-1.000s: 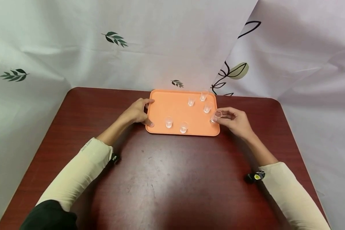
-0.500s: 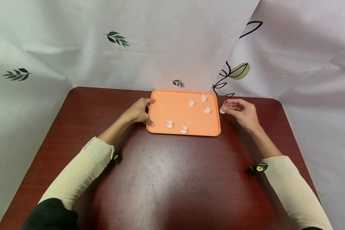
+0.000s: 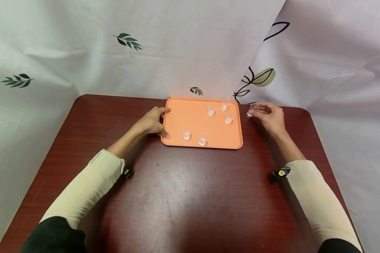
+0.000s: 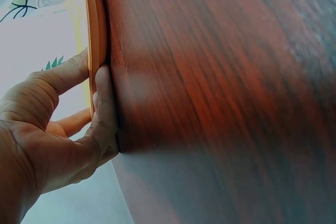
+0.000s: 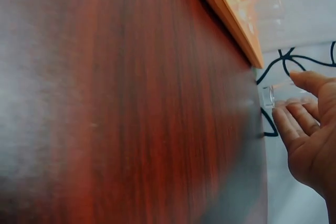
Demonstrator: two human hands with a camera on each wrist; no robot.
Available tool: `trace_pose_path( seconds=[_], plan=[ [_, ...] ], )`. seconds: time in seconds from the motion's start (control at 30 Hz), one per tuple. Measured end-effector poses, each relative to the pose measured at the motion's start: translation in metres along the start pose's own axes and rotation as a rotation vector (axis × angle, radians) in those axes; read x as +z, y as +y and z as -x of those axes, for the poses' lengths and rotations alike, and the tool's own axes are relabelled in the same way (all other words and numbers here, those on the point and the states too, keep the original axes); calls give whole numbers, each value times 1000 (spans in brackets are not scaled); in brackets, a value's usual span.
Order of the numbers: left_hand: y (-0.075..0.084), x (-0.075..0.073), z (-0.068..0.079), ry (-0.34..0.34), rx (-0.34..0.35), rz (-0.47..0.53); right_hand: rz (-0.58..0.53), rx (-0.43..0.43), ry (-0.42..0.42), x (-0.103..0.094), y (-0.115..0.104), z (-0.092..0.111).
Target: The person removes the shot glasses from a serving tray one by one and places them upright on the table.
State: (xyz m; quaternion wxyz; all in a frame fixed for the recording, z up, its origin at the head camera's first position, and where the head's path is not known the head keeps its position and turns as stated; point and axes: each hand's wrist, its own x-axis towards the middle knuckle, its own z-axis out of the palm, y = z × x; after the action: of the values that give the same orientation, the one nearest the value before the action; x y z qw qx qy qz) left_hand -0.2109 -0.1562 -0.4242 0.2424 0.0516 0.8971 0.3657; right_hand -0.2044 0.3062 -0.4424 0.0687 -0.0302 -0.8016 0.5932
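An orange tray lies near the back edge of the table, with several small clear cups on it. Three cups, one of them this cup, stand toward its right back; two, including this cup, are near its front edge. My left hand grips the tray's left end, thumb over the rim and fingers along its side. Right of the tray, my right hand pinches another small clear cup between thumb and fingers. Whether that cup touches the table, I cannot tell.
The dark red wooden table has rounded back corners. A pale curtain with leaf prints hangs right behind its back edge and along the sides.
My right hand has carried a cup off the tray's right end, rightward and then back toward the table's far edge. The left hand and the tray have stayed put.
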Motion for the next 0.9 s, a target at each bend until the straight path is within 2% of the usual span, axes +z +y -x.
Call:
trace_pose_path(
  seconds=[0.2, 0.5, 0.9],
  plan=[
    [1, 1, 0, -9, -14, 37, 3, 15, 23, -1, 5, -10],
    [0, -1, -1, -17, -16, 27, 58, 30, 72, 3, 10, -17],
    [0, -1, -2, -13, -14, 13, 37, 80, 91, 3, 11, -24]
  ],
)
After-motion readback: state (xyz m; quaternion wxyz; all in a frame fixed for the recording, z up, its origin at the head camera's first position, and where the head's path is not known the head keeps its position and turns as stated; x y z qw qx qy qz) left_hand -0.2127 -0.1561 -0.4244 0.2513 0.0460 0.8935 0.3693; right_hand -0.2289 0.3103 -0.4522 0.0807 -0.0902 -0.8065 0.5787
